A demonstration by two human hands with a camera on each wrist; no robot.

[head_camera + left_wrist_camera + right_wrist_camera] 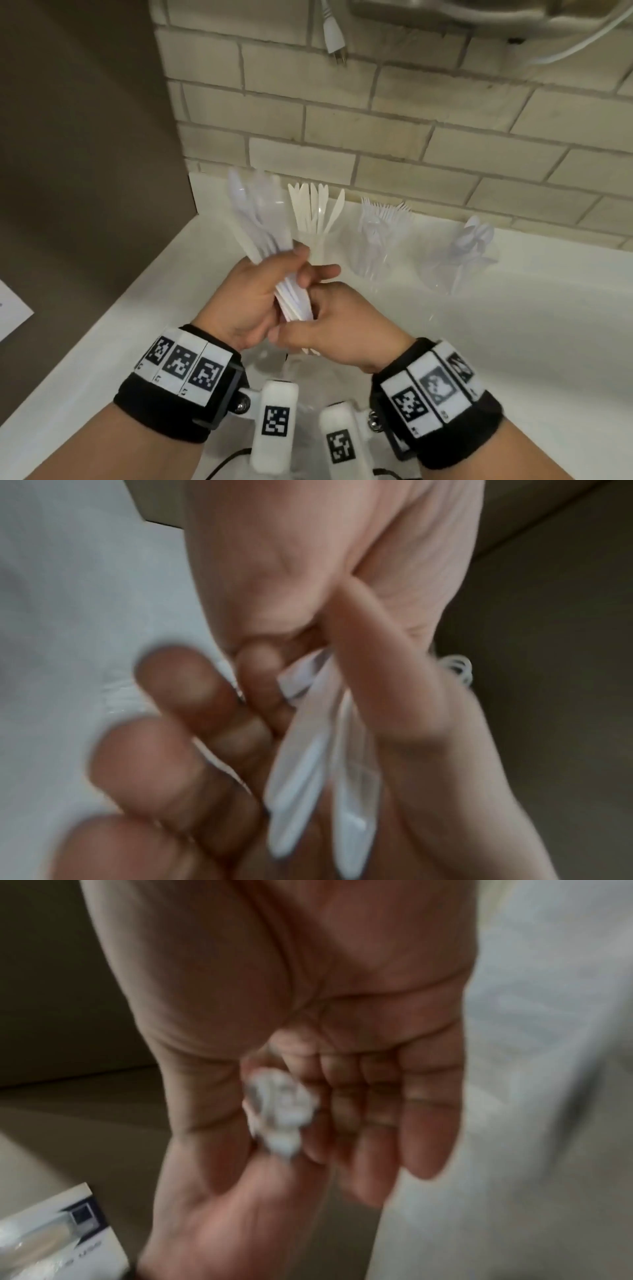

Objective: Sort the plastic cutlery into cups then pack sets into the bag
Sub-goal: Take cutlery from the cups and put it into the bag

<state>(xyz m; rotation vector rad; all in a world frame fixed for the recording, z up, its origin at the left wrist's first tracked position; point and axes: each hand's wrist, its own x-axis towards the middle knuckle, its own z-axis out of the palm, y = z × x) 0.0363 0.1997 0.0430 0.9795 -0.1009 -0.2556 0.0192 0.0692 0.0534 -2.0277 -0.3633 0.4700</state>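
Over the white counter, both hands hold one bundle of white plastic cutlery, its top ends fanned up and to the left. My left hand grips the bundle's middle; in the left wrist view the handles run between its thumb and fingers. My right hand is curled round the lower handle ends, which look blurred in the right wrist view. Behind, along the wall, stand three clear cups: one with cream knives, one with forks, one with spoons.
A tiled wall backs the counter and a brown cabinet side closes off the left. A white plug hangs above. A sheet of paper lies at far left. A printed box shows below my right hand.
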